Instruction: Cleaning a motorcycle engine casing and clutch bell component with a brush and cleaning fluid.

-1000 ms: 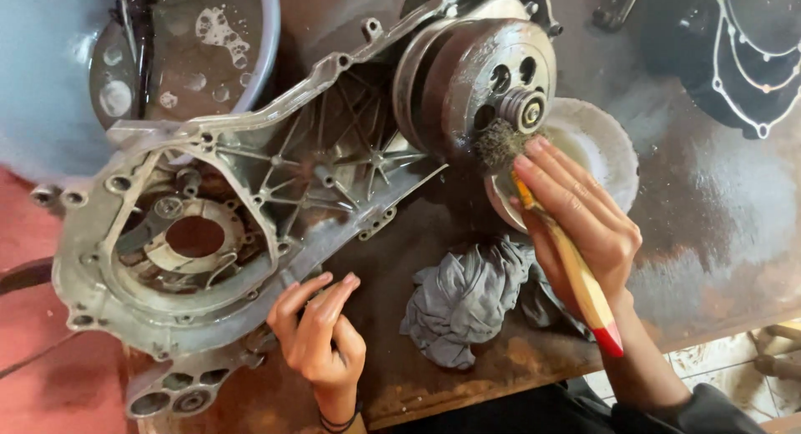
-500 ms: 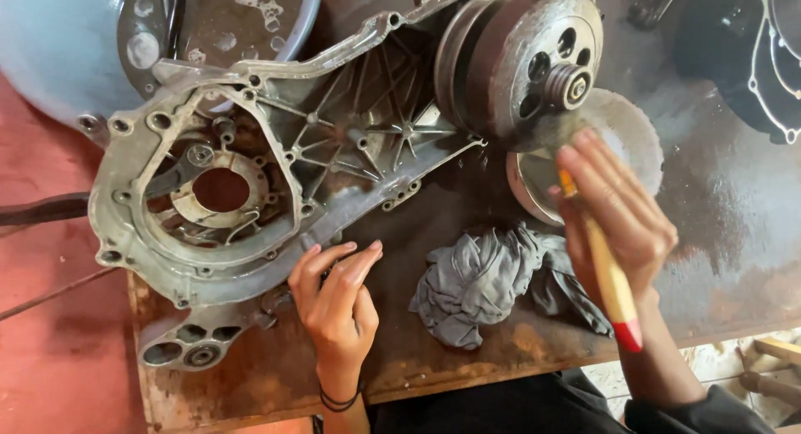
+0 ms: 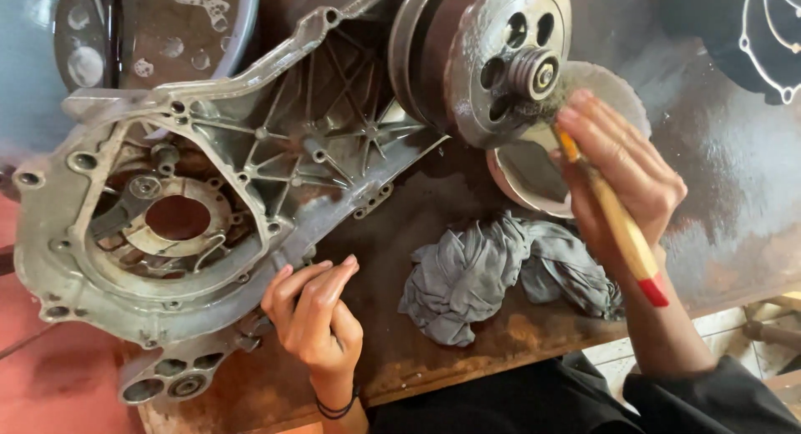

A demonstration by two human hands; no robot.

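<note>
A large grey metal engine casing (image 3: 250,167) lies across the worn workbench, with a round clutch drum (image 3: 488,54) at its right end. My right hand (image 3: 622,171) grips a paintbrush with a yellow wooden handle and red tip (image 3: 622,234), its bristles pressed near the drum's centre hub (image 3: 538,73). My left hand (image 3: 315,313) rests with fingers together against the casing's lower edge, holding nothing. A shallow round bowl (image 3: 521,171) sits just under the drum, partly hidden by my right hand.
A crumpled grey rag (image 3: 492,271) lies on the bench (image 3: 434,350) between my hands. A basin of dirty liquid (image 3: 167,25) stands at the back left. A dark cover with a gasket (image 3: 759,33) is at the back right. The bench's front edge runs near my body.
The view has shifted, so the casing and drum sit further left and closer. My right hand still holds the brush at the drum hub; my left hand stays on the casing's edge.
</note>
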